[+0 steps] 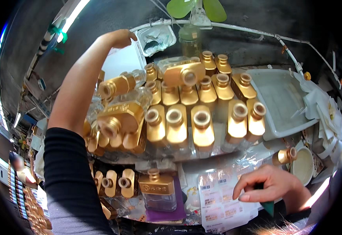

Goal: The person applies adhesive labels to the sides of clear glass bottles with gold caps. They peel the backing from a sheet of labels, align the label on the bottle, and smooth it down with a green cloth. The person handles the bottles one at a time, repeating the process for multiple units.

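Clear glass bottles with smooth, angular gold shoulders [175,131] crowd the middle, standing between the hands, some lying across others. Far right is a rectangular white plastic basin [292,131]. Near right, a creased white label sheet [222,207] lies right of a flat-sided, gold-shouldered bottle [158,197] on a flat purple pad [179,199]. The right hand [269,183] curls above the sheet; whether it grips the pointed green piece [270,209] is unclear. Far left, beside a small white tray [140,42], the left hand's [120,38] fingers bend, grip hidden.
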Available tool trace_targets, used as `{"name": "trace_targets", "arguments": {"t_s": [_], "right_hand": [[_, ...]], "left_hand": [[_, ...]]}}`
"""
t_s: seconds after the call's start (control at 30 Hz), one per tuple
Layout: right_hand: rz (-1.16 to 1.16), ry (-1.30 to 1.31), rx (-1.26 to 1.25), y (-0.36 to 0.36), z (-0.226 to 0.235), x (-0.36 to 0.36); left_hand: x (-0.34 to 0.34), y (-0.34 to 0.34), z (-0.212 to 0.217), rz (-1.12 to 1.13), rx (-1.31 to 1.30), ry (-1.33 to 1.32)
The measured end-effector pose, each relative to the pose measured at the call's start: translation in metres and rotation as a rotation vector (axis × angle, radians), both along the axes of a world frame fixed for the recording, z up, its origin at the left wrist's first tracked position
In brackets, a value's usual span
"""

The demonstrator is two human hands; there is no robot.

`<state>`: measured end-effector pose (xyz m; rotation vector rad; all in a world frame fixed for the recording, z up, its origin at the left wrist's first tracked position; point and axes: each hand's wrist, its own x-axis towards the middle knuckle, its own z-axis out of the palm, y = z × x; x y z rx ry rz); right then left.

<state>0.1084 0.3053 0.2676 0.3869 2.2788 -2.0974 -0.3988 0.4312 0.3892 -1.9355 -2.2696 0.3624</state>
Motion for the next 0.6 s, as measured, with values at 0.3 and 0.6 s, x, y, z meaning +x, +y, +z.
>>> {"name": "trace_targets", "arguments": {"t_s": [0.3,0.6], "right_hand": [[-0.067,-0.088,-0.346,0.037,0.008,0.001],[-0.46,-0.275,-0.746,0.033,0.003,0.007]], "left_hand": [[-0.074,0.101,-0.039,-0.081,-0.117,0.078],[-0.144,0.182,-0.107,-0.106,-0.014,0.059]]}}
